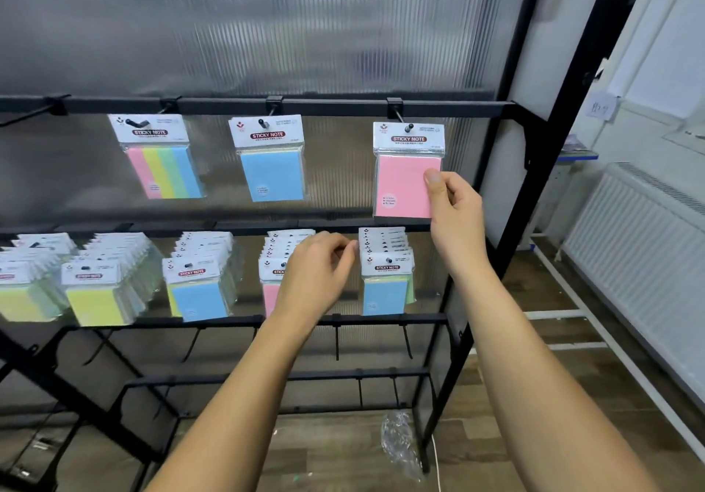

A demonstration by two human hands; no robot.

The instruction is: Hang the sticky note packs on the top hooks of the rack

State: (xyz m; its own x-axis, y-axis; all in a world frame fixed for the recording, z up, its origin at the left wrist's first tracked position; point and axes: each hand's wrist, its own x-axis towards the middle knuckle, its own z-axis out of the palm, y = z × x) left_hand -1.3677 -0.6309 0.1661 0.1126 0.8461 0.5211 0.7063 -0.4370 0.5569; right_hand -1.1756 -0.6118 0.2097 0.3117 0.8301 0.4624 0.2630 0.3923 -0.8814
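On the top bar (335, 105) of the black rack hang three sticky note packs: a striped multicolour pack (162, 165), a blue pack (271, 171) and a pink pack (402, 182) on the rightmost hook (408, 127). My right hand (456, 213) pinches the pink pack's right edge, thumb on its front. My left hand (318, 268) reaches into the middle row with curled fingers, in front of a pink pack (271, 293) there; whether it grips a pack is hidden.
The middle bar carries several rows of stacked packs, among them yellow (95, 302) and blue (200, 298) ones. Lower hooks (337, 339) are bare. A crumpled plastic wrapper (400, 442) lies on the wooden floor. A white radiator (641, 258) stands at the right wall.
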